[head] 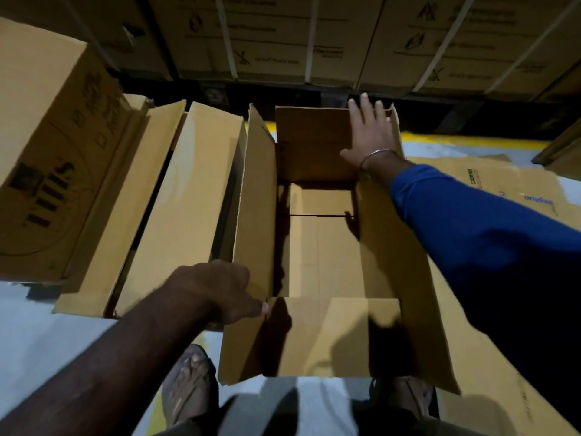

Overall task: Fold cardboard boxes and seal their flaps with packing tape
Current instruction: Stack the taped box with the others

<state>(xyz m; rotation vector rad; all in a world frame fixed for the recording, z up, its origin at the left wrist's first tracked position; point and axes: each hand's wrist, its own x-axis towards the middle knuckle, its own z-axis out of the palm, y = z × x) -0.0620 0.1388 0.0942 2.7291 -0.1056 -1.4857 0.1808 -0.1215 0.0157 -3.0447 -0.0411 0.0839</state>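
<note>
On the floor, left grip (pixel 217 287) pinches box (pixel 317 247) flap; right grip (pixel 371 133) presses flat.

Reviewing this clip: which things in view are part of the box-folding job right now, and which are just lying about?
In the job:
open box
left hand, gripping the box's left flap
right hand, flat against the far flap

Lying about:
boxes at left
printed box
flat cardboard on the floor
strapped cartons behind

No tape is in view.

I see a tan cardboard box (pixel 317 247), black print on the tan carton (pixel 53 158) left of it, my blue sleeve (pixel 465 228), grey floor (pixel 47 335) with a yellow stripe (pixel 465 138)
</note>
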